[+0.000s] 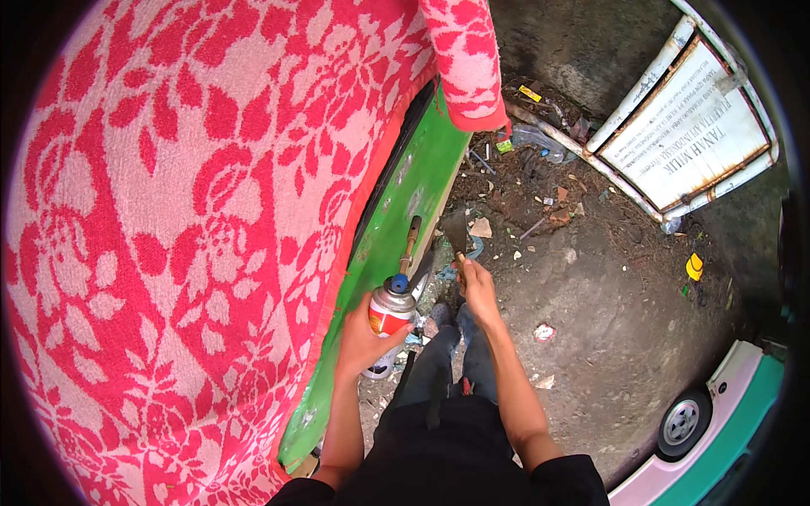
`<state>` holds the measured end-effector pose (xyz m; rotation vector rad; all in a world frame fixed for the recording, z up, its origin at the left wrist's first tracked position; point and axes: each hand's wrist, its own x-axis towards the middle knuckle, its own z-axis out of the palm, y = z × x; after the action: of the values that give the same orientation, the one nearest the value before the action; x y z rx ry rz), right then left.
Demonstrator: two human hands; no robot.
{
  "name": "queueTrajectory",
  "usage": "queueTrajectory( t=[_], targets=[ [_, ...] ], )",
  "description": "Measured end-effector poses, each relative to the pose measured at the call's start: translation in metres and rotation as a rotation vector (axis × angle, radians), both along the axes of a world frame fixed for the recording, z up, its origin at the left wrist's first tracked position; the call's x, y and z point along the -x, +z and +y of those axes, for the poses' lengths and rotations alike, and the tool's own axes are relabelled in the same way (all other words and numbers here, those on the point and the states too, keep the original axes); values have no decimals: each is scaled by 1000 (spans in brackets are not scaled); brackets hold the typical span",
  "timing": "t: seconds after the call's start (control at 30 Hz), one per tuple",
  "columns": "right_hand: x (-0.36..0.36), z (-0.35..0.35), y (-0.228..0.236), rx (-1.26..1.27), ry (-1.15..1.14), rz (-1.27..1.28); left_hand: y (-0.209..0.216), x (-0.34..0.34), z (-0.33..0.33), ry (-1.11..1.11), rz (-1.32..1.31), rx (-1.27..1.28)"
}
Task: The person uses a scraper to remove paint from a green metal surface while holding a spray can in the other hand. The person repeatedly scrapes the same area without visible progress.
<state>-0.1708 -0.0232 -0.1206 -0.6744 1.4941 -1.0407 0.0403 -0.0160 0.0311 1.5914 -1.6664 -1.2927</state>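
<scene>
My left hand (369, 339) is wrapped round a gas torch (393, 308), a red-and-white can with a blue knob. Its metal nozzle (411, 240) points away from me, over the green panel (371, 253); whether it touches the panel I cannot tell. Held in front of my legs, my right hand (477, 291) is closed on a thin brownish thing (460, 263) sticking up past the fingers, too small to name. No flame shows at the nozzle. A pink-and-red floral cloth (211, 211) covers most of the surface on the left, down to the panel's scratched green side.
Dirt ground (574, 312) with scattered litter lies to the right. A rusty white framed sign (688, 126) leans at the far right, lettering upside down. A yellow scrap (694, 266) lies below it. At lower right stands a pink-and-teal vehicle with a wheel (683, 424).
</scene>
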Motion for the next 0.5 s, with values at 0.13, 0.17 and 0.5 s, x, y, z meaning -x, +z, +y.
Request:
queueTrajectory(
  t=[0.13, 0.17, 0.5],
  targets=[
    [-32, 4, -3, -13, -76, -155, -16, -4, 6, 3, 7, 1],
    [-41, 1, 1, 5, -100, -174, -18, -4, 6, 0, 13, 14],
    [-84, -7, 19, 163, -137, 315, -14, -25, 10, -59, 29, -22]
  ],
)
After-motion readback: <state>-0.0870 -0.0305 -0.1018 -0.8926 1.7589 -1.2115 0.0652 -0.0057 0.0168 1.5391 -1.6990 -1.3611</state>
